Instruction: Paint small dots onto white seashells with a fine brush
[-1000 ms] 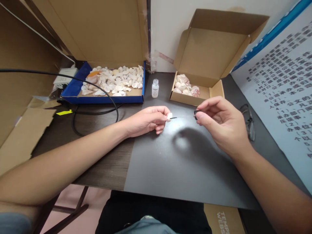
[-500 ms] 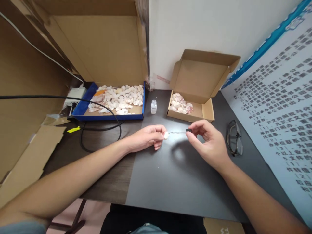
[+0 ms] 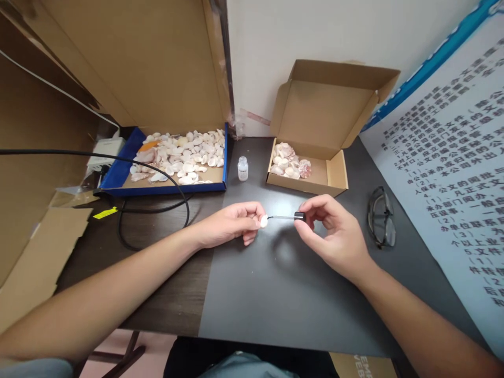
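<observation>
Between thumb and fingers, my left hand (image 3: 236, 224) pinches a small pale seashell (image 3: 263, 221) above the grey mat. My right hand (image 3: 334, 231) is closed on the black cap of a thin applicator brush (image 3: 300, 216). The brush's stem runs level to the left, and its dark tip is at the shell's edge. Behind my hands a small clear glass bottle (image 3: 243, 169) stands upright with no cap on it. A shallow blue-sided box (image 3: 165, 188) at the back left holds many shells. In an open cardboard box (image 3: 307, 185) at the back right lie several larger shells.
A black cable (image 3: 157, 211) loops over the desk's left side beside a yellow tag (image 3: 105, 212). Flat cardboard (image 3: 43, 252) lies at the far left. Folded glasses (image 3: 381, 218) rest at the right, near a leaning printed poster (image 3: 452, 173).
My view has shifted slightly. The shell and brush are still held, with the brush tip at the shell; more of the black cap shows between the right fingers.
</observation>
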`<state>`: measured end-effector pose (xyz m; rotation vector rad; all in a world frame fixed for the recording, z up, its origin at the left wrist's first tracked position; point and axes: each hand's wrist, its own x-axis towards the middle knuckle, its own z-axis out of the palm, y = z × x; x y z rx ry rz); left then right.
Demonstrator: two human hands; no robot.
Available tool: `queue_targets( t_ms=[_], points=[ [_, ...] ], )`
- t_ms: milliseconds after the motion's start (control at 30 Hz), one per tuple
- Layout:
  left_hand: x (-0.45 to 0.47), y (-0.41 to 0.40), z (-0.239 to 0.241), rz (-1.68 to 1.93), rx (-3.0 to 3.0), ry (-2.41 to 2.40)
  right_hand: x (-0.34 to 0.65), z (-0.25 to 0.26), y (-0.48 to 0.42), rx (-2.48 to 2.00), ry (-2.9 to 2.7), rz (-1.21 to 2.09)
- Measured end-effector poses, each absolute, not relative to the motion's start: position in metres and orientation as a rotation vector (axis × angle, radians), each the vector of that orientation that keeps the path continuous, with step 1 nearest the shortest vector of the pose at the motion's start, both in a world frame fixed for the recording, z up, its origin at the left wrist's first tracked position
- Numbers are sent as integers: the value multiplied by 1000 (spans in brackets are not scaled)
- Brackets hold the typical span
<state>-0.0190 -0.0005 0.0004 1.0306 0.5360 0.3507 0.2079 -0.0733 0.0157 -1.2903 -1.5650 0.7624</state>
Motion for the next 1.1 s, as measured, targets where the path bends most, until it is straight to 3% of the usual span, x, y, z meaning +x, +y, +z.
queue_targets(
  t_ms=[1100],
  points=[
    [-18,1,0,396,948,539,207,25,-77,-1206,-1565,906]
  ],
)
